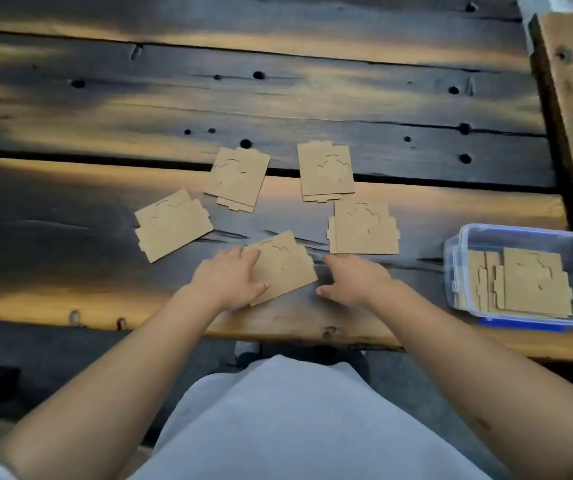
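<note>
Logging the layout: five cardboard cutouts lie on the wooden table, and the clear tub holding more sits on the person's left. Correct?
Wrong side: the head view shows the clear tub on the person's right, past the right hand. The five cardboard cutouts on the wooden table stand as said.

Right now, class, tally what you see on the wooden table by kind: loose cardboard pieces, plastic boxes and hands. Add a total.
Loose cardboard pieces: 5
Plastic box: 1 (more cardboard is stacked inside, not counted)
Hands: 2, the left hand and the right hand
Total: 8
</note>
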Demonstrator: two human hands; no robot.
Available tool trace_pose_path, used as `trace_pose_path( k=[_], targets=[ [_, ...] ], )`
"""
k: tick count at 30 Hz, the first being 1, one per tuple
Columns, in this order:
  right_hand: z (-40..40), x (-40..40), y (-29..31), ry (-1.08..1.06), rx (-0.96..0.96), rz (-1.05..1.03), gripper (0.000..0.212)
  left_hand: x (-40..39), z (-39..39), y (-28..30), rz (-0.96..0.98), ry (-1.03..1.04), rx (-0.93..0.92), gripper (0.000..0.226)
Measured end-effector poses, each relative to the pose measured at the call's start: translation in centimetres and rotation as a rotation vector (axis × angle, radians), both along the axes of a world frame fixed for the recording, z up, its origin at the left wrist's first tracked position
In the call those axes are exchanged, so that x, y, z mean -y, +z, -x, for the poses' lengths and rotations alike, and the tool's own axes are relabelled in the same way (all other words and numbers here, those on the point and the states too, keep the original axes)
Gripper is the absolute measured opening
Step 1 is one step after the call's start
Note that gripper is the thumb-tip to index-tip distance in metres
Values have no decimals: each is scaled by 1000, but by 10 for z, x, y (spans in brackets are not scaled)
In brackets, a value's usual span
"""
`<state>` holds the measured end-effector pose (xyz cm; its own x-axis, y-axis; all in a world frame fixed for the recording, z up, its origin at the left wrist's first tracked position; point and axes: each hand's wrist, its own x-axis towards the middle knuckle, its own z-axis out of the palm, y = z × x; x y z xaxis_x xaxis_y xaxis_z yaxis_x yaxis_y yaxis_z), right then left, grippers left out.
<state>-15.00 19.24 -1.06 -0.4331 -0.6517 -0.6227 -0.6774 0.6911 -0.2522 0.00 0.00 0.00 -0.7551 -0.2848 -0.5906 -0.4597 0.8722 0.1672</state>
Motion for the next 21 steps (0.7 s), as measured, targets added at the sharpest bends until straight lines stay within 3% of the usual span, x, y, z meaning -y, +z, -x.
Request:
trace_pose_path(
  k=[4, 15, 18, 21],
  targets=[
    [-12, 8, -18, 13, 108, -62, 66, 1, -15, -17, -128, 125, 78, 75],
    [-36, 25, -45, -269, 127, 16, 85, -6, -16, -35, -657, 881, -172, 69],
    [-36, 25, -43, -286, 142, 60, 87, -9, -15, -33, -784, 1033, -205, 61],
    [-35, 29, -39, -324, 183, 149, 92, -15, -13, -32, -887, 1143, -234, 38]
  ],
)
